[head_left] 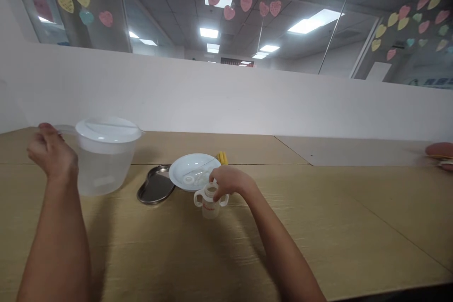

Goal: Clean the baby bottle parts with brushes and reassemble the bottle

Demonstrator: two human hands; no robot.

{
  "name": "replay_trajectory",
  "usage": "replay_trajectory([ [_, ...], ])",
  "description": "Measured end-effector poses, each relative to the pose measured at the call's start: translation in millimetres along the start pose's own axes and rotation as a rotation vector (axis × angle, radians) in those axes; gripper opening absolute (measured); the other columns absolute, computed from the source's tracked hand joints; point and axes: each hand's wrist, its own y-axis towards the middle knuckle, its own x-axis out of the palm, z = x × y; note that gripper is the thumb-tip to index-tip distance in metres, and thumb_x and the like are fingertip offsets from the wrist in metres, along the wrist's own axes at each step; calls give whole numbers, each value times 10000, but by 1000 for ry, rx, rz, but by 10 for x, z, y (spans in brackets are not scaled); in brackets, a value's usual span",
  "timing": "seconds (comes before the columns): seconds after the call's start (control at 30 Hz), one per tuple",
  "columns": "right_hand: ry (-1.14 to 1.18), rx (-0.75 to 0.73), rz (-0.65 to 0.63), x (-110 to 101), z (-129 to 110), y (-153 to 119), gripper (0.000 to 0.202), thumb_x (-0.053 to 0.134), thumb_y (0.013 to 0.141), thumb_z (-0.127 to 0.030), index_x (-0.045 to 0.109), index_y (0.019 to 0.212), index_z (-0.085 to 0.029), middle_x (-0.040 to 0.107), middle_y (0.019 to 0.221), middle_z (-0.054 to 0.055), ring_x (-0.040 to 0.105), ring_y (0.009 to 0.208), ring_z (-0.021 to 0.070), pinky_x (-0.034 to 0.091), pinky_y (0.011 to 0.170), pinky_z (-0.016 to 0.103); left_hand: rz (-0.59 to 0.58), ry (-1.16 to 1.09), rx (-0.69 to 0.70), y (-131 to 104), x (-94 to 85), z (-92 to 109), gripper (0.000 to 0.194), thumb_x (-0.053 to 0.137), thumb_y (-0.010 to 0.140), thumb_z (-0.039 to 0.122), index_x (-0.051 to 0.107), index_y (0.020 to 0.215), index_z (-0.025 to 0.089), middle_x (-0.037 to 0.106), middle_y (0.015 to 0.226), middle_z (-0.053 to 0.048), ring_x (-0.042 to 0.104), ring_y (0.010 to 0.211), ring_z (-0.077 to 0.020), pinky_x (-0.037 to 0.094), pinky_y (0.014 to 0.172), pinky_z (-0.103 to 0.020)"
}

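Observation:
At the left, my left hand [53, 151] is closed at the end of the handle of a translucent plastic tub [106, 167] with a white lid [108, 131]. The tub stands on the table, looking slightly blurred. My right hand [230, 181] curls over the neck of a small clear baby bottle [211, 208], fingers at its uncapped rim. Two white loop handles and red print show on the bottle. Just behind it, a white plate [180, 166] bears clear plastic parts, partly covered by my right hand.
A kidney-shaped metal tray [155, 188] lies between tub and plate. Yellow sticks [222, 157] stand behind the plate's right edge. A reddish-brown object [439, 150] sits at the far right. A white wall [226, 99] closes off the wooden table [318, 226] at the back.

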Motion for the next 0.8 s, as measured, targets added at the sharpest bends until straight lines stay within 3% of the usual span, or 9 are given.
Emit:
replay_trajectory([
  [0.1,-12,-50,13,16,5,46,430,733,605,-281,639,1006,-160,666,944,76,616,852,207,419,602,218,120,-48,8,20,-61,193,447,287,882,437,514,694,101,382,571,21,383,555,-93,395,589,-232],
  [0.17,-6,-67,11,24,4,66,394,720,620,-269,643,992,-168,668,941,65,612,860,200,420,626,216,124,-114,82,17,-88,324,452,268,892,438,519,753,88,398,601,19,401,576,-90,412,625,-238],
  [0.27,51,-40,43,7,3,27,510,707,640,-287,587,1121,-167,644,1036,77,600,907,199,429,685,229,115,-209,184,-45,-134,548,524,199,903,478,518,789,77,410,633,10,430,608,-92,421,653,-247],
  [0.4,159,-29,189,-82,59,-185,613,672,677,-357,508,1231,-152,579,1170,106,555,1015,224,428,772,264,54,-273,300,-254,-220,886,640,185,869,597,541,859,66,442,654,-7,466,657,-118,420,675,-261],
  [0.57,237,-36,413,-241,143,-562,498,606,749,-397,539,1198,-192,629,1055,62,575,928,186,438,750,257,-79,-104,494,-568,-236,1193,675,150,853,630,570,871,102,562,771,-74,512,771,-174,381,780,-323],
  [0.7,231,-55,643,-319,15,-958,339,557,795,-427,620,1057,-221,645,984,32,590,852,164,445,710,249,-188,-27,604,-728,-182,1303,679,135,836,653,571,841,133,593,774,-87,500,795,-203,308,830,-367],
  [0.8,152,-159,842,-282,-225,-1393,215,529,827,-397,649,732,-245,627,709,7,568,643,124,414,576,218,-194,-58,677,-795,-155,1351,718,103,803,698,565,830,150,604,784,-90,488,761,-212,290,787,-361],
])
